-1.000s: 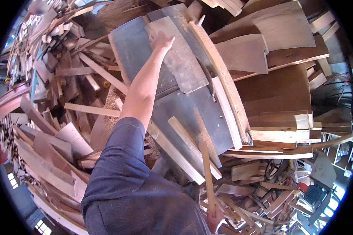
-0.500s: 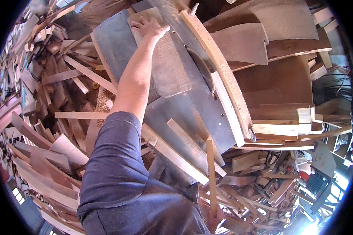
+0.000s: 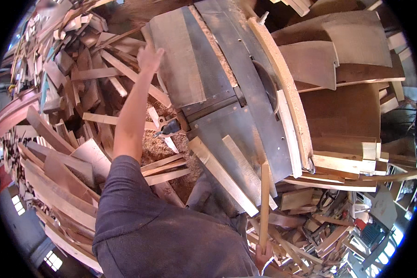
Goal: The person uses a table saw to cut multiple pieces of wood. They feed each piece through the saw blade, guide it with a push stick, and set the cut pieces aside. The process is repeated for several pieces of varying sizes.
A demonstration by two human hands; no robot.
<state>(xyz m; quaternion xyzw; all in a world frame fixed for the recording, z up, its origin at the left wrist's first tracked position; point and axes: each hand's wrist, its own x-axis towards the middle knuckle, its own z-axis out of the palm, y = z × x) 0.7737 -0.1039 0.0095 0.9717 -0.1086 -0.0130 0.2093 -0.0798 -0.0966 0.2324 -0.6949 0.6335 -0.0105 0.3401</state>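
A wide flat wooden board [image 3: 176, 60] lies on the left part of a metal saw table [image 3: 227, 125]. Beside its left edge is my left hand [image 3: 150, 59], slightly blurred, thumb apart from the fingers and nothing visible in its grasp. My right hand [image 3: 264, 254], low in the view and partly hidden, is closed around the lower end of a narrow wooden stick [image 3: 264, 208] pointing away from me. To the right of the board, a round saw blade [image 3: 265, 85] rises from a slot, next to a wooden fence [image 3: 282, 88].
Two wooden strips [image 3: 222, 173] lie at the table's near end. Sawdust [image 3: 157, 143] and a dark handled tool [image 3: 170, 127] sit to the left of the table, by piled offcuts [image 3: 85, 88]. Curved wooden panels [image 3: 356, 41] are stacked beyond the fence on the right.
My left hand has gone from lying spread on the board to its left edge. The board has shifted left, away from the blade. My right hand still holds the stick.
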